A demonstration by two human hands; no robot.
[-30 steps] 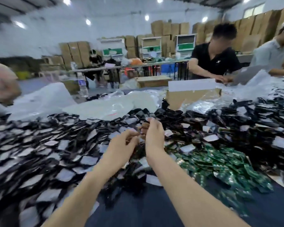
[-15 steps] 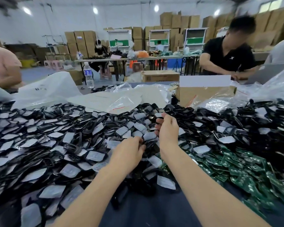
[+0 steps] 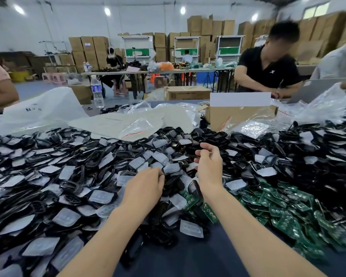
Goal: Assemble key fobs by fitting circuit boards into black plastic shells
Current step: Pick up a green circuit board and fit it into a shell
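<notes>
Left hand and right hand curl, apart, over the black shells; whether they grip anything I cannot tell. Circuit boards lie rightward, nearer the right hand.

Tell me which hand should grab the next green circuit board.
Right, probably. The right hand is nearest the green circuit boards, piled just to its right; the left hand is down among the black shells, farther away.

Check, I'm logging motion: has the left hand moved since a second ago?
Yes: the left hand has drawn back and slightly leftward, farther from the cardboard box, parting from the right hand.
</notes>
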